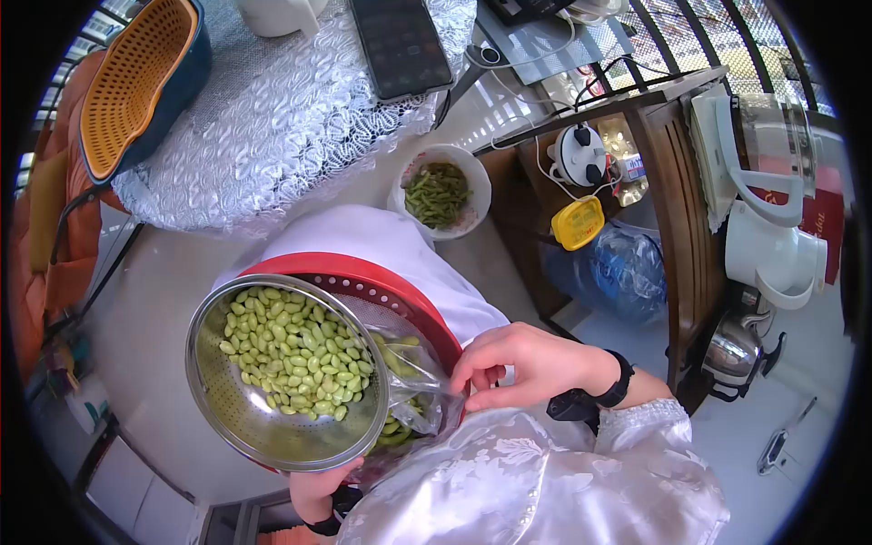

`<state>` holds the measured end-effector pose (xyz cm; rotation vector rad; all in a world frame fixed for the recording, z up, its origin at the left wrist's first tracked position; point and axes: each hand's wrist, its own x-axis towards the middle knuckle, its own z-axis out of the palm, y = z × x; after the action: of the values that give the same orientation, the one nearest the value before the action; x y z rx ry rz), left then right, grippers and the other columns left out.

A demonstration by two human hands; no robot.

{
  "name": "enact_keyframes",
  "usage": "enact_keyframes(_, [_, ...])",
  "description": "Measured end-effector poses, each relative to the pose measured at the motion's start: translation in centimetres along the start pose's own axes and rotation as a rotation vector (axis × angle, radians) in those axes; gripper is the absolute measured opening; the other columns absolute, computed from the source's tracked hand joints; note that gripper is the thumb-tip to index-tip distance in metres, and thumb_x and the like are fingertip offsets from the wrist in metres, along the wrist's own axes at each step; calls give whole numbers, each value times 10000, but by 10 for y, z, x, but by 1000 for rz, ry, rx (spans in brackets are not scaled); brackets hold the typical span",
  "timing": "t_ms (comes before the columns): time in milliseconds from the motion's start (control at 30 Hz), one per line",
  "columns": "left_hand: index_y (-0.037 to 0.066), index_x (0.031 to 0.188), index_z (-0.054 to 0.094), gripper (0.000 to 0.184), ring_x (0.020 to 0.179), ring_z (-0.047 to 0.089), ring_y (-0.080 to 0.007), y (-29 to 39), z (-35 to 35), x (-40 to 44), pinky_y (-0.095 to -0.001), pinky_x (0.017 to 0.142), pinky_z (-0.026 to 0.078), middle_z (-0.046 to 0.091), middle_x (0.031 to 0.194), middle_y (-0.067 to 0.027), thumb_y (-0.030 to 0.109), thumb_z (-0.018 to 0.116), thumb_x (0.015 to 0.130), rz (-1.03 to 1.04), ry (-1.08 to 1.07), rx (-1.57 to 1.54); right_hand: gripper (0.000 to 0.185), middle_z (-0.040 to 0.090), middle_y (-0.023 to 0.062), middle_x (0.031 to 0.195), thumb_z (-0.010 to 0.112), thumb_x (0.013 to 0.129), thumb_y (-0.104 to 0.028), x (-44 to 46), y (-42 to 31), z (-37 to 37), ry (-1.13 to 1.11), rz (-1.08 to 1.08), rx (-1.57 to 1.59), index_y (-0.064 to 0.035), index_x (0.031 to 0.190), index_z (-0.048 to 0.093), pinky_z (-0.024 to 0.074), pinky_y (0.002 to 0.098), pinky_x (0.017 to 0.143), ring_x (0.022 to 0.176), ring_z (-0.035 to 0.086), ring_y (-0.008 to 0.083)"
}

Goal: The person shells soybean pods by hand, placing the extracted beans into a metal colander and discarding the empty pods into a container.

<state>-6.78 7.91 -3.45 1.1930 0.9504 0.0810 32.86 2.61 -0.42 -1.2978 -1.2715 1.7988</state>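
Left hand (320, 486) clamping lower rim of metal colander (263, 431), left of frame centre, shelled beans (304, 359) resting inside. Clear plastic bag (423, 416) with green pods (393, 432) lying between colander and right hand (529, 365), pulled edge running rightward; right fingertips pinching it, right hand being nearer.

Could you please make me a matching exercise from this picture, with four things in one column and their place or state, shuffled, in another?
Column one
1. Metal colander
2. Right hand
3. Phone
4. White bowl

Column two
A. Lying on the silvery tablecloth
B. Contains green pods
C. Full of loose, pale green beans on one side
D. At the edge of the clear plastic bag

Right pairs: 1-C, 2-D, 3-A, 4-B
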Motion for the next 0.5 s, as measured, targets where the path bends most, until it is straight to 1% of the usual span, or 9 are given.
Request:
enact_keyframes(133, [23, 1098, 712, 317, 1009, 649, -195, 18, 11, 4, -340, 920, 477, 720, 1063, -81, 51, 782, 790, -24, 86, -42, 183, 675, 73, 826, 744, 850, -143, 6, -15, 6, 23, 10, -255, -49, 1002, 705, 481, 277, 565, 648, 632, 165])
enact_keyframes(200, [-29, 1056, 672, 299, 939, 625, -167, 22, 14, 3, -311, 842, 486, 685, 995, -63, -84, 706, 764, -79, 75, -111, 193, 678, 76, 830, 745, 849, -157, 5, -26, 14, -13, 59, -231, -54, 1007, 704, 492, 290, 556, 633, 636, 180])
enact_keyframes(233, [-29, 1056, 672, 299, 939, 625, -167, 27, 15, 4, -311, 842, 486, 685, 995, -63, -84, 706, 764, -70, 79, -113, 193, 678, 76, 830, 745, 849, -157, 6, -26, 20, -14, 55, -240, -54, 1007, 704, 492, 290, 556, 633, 636, 180])
enact_keyframes(300, [-33, 897, 682, 132, 794, 619, -166, 39, 15, 7, -299, 726, 473, 668, 844, -66, -47, 692, 766, -6, -17, 198, 202, 685, 65, 857, 742, 855, -186, 7, -24, 36, -3, -149, -122, -61, 1010, 705, 518, 294, 584, 649, 645, 178])
enact_keyframes(333, [-33, 897, 682, 132, 794, 619, -166, 42, 18, 7, -299, 726, 473, 668, 844, -66, -47, 692, 766, 3, -11, 199, 203, 668, 65, 968, 704, 859, -160, 8, -22, 44, -13, -197, -79, -69, 1037, 670, 527, 320, 596, 656, 658, 210])
enact_keyframes(367, [-30, 846, 676, 93, 740, 612, -184, 45, 21, 7, -307, 688, 463, 655, 797, -76, -26, 690, 755, 12, -41, 234, 203, 668, 65, 968, 704, 859, -160, 11, -23, 53, -14, -201, -86, -69, 1037, 670, 527, 320, 596, 656, 658, 210])
enact_keyframes(433, [-28, 796, 669, 60, 686, 604, -201, 50, 28, 11, -314, 649, 454, 642, 751, -86, -4, 687, 743, 35, -64, 270, 249, 628, 80, 1131, 689, 871, -156, 17, -25, 69, -27, -404, -78, -63, 1097, 644, 543, 330, 618, 690, 667, 221])
enact_keyframes(467, [-21, 836, 680, 107, 669, 621, -221, 53, 32, 15, -317, 634, 471, 657, 773, -97, 2, 710, 736, 219, -73, 302, 273, 602, 89, 1142, 679, 871, -149, 18, -32, 74, -99, -354, -76, -72, 1129, 631, 539, 361, 659, 749, 661, 260])
enact_keyframes(500, [-14, 875, 691, 155, 651, 637, -241, 55, 36, 16, -320, 618, 488, 673, 796, -109, 8, 732, 728, 402, -82, 334, 273, 602, 89, 1142, 679, 871, -149, 19, -29, 80, -100, -360, -84, -72, 1129, 631, 539, 361, 659, 749, 661, 260])
